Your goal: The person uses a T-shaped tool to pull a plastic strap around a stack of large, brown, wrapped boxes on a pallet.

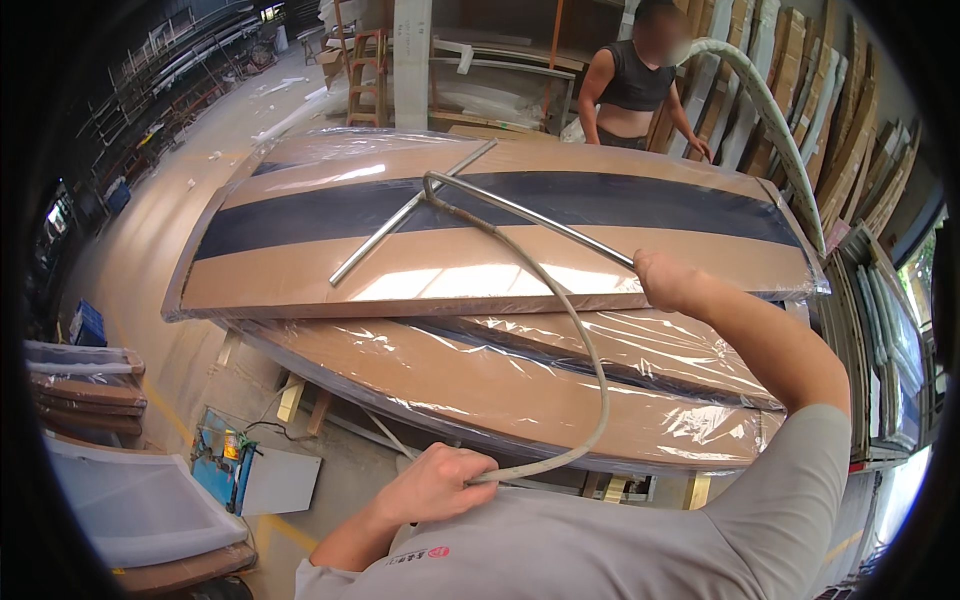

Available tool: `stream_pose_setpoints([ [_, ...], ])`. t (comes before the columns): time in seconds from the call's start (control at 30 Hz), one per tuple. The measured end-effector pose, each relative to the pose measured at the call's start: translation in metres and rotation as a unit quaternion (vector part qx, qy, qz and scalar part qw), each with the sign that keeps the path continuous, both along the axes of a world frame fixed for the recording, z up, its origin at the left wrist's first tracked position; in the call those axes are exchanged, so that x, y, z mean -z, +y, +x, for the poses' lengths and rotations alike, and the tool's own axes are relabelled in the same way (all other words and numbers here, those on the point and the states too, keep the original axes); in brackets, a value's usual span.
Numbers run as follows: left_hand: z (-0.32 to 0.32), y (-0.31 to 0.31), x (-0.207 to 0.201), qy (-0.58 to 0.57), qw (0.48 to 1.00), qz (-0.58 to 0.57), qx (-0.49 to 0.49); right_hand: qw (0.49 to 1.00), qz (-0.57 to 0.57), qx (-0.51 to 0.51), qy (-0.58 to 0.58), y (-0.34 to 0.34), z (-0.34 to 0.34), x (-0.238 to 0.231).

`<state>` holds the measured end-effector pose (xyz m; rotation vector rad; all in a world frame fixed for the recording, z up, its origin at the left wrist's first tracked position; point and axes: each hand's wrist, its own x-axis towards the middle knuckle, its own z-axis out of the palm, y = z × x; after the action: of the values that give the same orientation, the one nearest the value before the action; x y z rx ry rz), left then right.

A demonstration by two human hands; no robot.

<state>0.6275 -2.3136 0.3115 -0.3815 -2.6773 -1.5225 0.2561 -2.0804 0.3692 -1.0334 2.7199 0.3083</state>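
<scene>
My right hand [668, 282] is closed around the near end of a T-shaped metal tube tool [530, 214]. Its straight crossbar [370, 252] slants over the upper of two plastic-wrapped packages [330, 285]. A grey-beige hose [597, 350] hangs from the tool near the crossbar and curves down toward me. Low in the view, my left hand [445, 482] is closed on this hose. The upper package is brown with a dark band [600, 195] and shiny clear film. Under it lies the lower package [480, 385], wrapped in wrinkled film. I cannot tell if the crossbar touches the film.
Across the packages stands a person [640, 85] in a dark top. Long wrapped boards [800, 90] lean along the right wall. A wooden stepladder [367, 80] stands at the back. Stacked panels [130, 500] and a blue-and-white machine [265, 478] are at lower left.
</scene>
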Motion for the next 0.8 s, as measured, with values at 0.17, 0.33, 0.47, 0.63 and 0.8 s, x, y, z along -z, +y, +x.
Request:
stream_pose_setpoints([
  [0.17, -0.021, 0.029, -0.005, 0.012, 0.999, -0.001, 0.044, 1.000, -0.018, 0.008, -0.007, 0.071, -0.002, 0.007],
  [0.33, -0.036, 0.049, -0.014, 0.013, 0.996, -0.011, 0.083, 0.996, -0.031, 0.075, -0.028, 0.125, 0.001, 0.011],
  [0.47, -0.046, 0.060, -0.018, 0.025, 0.994, -0.013, 0.110, 0.991, -0.026, 0.132, -0.020, 0.162, 0.012, 0.006],
  [0.63, -0.054, 0.068, -0.019, 0.045, 0.987, -0.016, 0.154, 0.984, -0.030, 0.178, -0.016, 0.213, 0.031, 0.012],
  [0.8, -0.061, 0.068, -0.020, 0.041, 0.979, -0.019, 0.199, 0.973, -0.065, 0.222, -0.002, 0.256, 0.067, 0.019],
])
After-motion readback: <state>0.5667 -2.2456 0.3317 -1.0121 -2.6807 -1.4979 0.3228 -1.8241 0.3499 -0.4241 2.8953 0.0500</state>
